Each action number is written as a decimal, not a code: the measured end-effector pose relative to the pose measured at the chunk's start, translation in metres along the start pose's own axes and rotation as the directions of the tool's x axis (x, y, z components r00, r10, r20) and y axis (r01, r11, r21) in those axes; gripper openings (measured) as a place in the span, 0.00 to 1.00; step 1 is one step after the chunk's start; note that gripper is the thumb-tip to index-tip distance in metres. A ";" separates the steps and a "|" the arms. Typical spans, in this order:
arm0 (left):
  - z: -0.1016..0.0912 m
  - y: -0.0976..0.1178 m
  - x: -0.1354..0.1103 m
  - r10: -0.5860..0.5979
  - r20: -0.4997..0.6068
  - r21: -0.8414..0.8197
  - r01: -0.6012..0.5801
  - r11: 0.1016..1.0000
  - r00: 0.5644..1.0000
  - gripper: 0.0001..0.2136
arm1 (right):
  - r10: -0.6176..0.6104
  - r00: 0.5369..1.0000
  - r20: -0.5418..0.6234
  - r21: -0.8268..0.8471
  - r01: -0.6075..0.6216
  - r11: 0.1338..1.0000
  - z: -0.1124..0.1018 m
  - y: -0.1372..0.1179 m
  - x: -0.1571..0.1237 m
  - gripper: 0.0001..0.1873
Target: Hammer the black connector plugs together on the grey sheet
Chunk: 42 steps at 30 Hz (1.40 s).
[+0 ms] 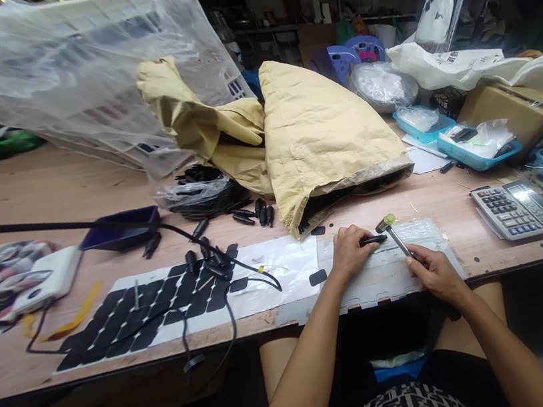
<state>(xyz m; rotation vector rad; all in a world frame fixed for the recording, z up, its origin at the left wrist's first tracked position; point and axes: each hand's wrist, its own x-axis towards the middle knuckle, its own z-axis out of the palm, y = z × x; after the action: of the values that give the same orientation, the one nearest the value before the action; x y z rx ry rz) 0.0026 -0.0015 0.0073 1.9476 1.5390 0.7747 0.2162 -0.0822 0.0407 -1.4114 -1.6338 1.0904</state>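
Black, slim, tube-like piece (373, 239) sits pinched in the left hand (349, 250) over a pale, plastic-covered work mat (365, 293); the right hand (431, 270) is wrapped around a small silver-shafted hammer (399, 242), its yellow-green-faced head near the piece's tip. Leftward lies a white sheet of black rounded stickers (130, 311); beyond, a crumpled tan sack (326, 128); rightward, a grey calculator (519, 209).

Sheet (290, 261) w/ patches (130, 317) on tbl (94, 161) L of hammer (398, 240), calc (519, 210) to R, sack (325, 122) behind, box (516, 110) back R.
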 end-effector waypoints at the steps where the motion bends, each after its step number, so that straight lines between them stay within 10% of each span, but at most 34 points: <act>1: 0.000 0.000 0.000 0.006 -0.005 0.001 -0.006 1.000 1.000 0.08 | -0.008 1.000 0.000 0.009 0.008 1.000 0.001 -0.001 0.001 0.23; 8: 0.002 -0.002 -0.001 -0.011 -0.002 0.020 0.011 1.000 1.000 0.08 | 0.037 0.996 0.085 0.074 -0.043 0.996 0.009 0.004 0.006 0.23; 15: -0.005 0.002 -0.001 0.033 -0.025 0.001 -0.033 0.999 0.999 0.07 | 0.077 0.994 -0.082 0.359 -0.042 0.932 0.002 0.015 0.011 0.25; 20: -0.003 0.025 -0.064 0.231 -0.124 -0.159 -0.249 0.955 0.965 0.10 | 0.102 0.992 -0.070 0.413 -0.064 0.908 0.000 0.013 0.014 0.24; 25: 0.036 0.028 -0.147 0.423 0.271 -0.248 -0.363 0.898 0.864 0.13 | 0.121 0.992 -0.047 0.410 -0.092 0.907 0.002 0.013 0.013 0.25; 30: 0.072 -0.005 -0.159 -0.024 0.551 -0.004 0.032 0.999 0.834 0.14 | 0.119 0.991 -0.067 0.375 -0.085 0.923 0.003 0.013 0.011 0.25; 33: 0.066 -0.004 -0.154 -0.085 0.643 0.084 0.040 0.996 0.761 0.18 | 0.100 0.992 -0.080 0.366 -0.064 0.928 0.003 0.015 0.011 0.26; 37: 0.023 0.029 -0.136 0.252 0.683 -0.199 -0.158 0.967 0.686 0.16 | 0.115 0.991 -0.069 0.367 -0.082 0.927 0.004 0.016 0.011 0.26; 39: -0.001 0.045 -0.113 0.363 0.571 -0.365 -0.169 0.915 0.737 0.14 | 0.114 0.992 -0.059 0.358 -0.085 0.930 0.005 0.017 0.012 0.26; 42: -0.030 0.047 -0.056 0.158 0.221 -0.278 -0.093 0.956 0.963 0.12 | 0.093 0.994 -0.050 0.351 -0.069 0.934 0.005 0.018 0.012 0.26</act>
<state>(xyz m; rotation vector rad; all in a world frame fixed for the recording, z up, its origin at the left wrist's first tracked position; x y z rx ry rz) 0.0027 -0.0641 0.0554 1.8729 1.1156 0.7247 0.2165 -0.0698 0.0222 -1.2716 -1.2681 1.2947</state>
